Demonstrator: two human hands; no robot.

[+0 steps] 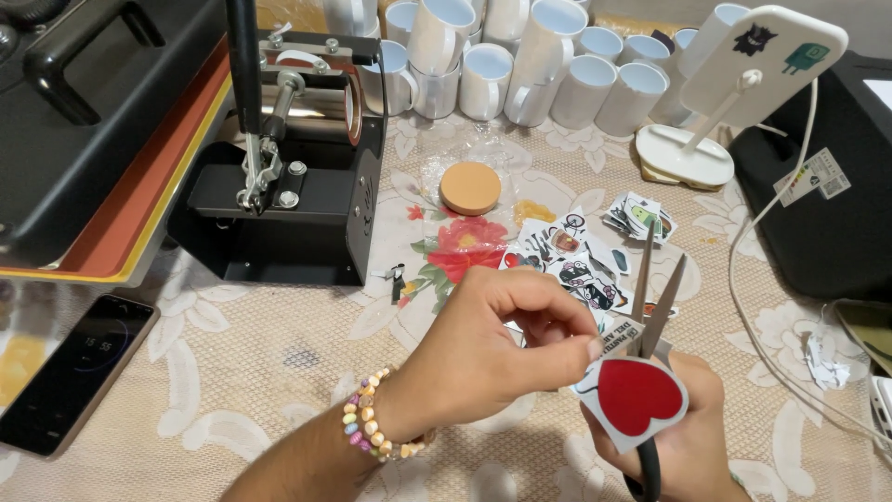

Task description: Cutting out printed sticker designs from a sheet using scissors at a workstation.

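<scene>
My left hand (492, 349), with a bead bracelet on the wrist, pinches a paper cut-out printed with a red heart (636, 398) by its upper left edge. My right hand (683, 442) holds black-handled scissors (658, 311) upright; their open blades point up, just above the heart's top edge. The paper covers part of my right hand. A scatter of small printed stickers (576, 256) lies on the tablecloth just beyond the scissors.
A black mug press (297, 186) stands at the left, beside a flat heat press (93, 139). Several white mugs (520, 65) line the back. A round cork coaster (470, 188), a white phone stand (734, 102), a dark phone (70, 372) and a white cable (743, 307) are nearby.
</scene>
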